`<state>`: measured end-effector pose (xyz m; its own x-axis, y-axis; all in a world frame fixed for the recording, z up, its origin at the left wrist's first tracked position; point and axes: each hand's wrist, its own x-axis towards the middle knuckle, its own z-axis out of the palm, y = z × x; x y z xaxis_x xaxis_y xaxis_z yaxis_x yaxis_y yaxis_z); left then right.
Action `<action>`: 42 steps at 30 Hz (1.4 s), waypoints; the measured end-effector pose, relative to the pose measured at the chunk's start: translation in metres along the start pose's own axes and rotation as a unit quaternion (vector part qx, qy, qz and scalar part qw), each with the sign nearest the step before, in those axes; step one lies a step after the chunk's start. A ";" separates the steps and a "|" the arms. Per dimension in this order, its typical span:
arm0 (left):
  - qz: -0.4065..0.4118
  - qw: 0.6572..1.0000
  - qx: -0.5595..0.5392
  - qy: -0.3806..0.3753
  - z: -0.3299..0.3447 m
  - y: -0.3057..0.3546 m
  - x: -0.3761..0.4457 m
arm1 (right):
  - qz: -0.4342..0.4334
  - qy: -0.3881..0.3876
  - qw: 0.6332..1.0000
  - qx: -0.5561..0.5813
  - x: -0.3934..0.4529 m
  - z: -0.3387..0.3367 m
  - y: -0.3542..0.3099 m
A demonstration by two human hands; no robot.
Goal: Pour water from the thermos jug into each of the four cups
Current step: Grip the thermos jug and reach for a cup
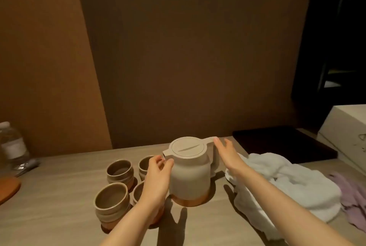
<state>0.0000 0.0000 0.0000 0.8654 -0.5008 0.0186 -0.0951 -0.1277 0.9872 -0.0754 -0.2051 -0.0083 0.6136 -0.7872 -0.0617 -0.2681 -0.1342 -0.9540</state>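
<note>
While the thermos jug point(190, 174) stands upright on the pale wooden table point(59, 216), its flat round lid sits closed on top, so whatever it holds cannot be seen. It is cream-coloured with a copper band at its base, its spout pointing left and its handle to the right. Just left of it, four stoneware cups cluster in a square: the far-left cup point(120, 170), the far-right cup point(144, 163), the near-left cup point(111, 202) and the near-right cup point(138, 191), this last one largely hidden behind the left forearm. The two left cups show bare grey-brown insides; whether the other two hold anything cannot be told.

The left hand point(158, 176) reaches in over the right-hand cups, its fingers loosely curled and slightly apart, the fingertips at the jug's shoulder just beneath the spout; a firm grip cannot be made out. The right hand point(225, 151) is stretched forward beside the handle, fingers straight and a little spread, their tips by the handle's top, holding nothing.

A crumpled white towel point(287, 182) lies right of the jug beneath the right forearm, with a lilac cloth point(352, 196) beyond it. A plastic water bottle point(11, 144) stands at the far left edge.
</note>
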 end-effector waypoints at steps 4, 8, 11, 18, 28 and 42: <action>-0.029 0.997 -0.061 -0.021 0.015 -0.001 0.003 | -0.015 0.010 1.000 0.016 0.018 0.010 -0.006; -0.013 0.997 -0.072 -0.020 0.030 -0.010 0.007 | -0.014 0.051 0.996 0.074 0.028 0.016 -0.001; 0.004 0.999 -0.047 -0.024 0.035 -0.017 0.011 | -0.028 0.066 0.987 0.143 0.024 0.012 0.010; 0.045 0.998 -0.019 -0.044 0.035 -0.023 0.013 | -0.072 0.059 0.970 0.224 0.011 0.005 0.034; 0.096 0.994 0.027 -0.041 0.026 -0.015 0.014 | -0.024 0.099 0.949 0.298 -0.006 0.010 0.017; 0.199 0.979 0.045 -0.002 0.004 0.036 -0.019 | -0.119 0.097 0.951 0.268 -0.054 -0.024 -0.068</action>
<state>-0.0222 0.0013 0.0350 0.7485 -0.5301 0.3985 -0.4683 0.0030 0.8836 -0.1079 -0.1682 0.0673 0.4463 -0.8764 0.1810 0.3111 -0.0377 -0.9496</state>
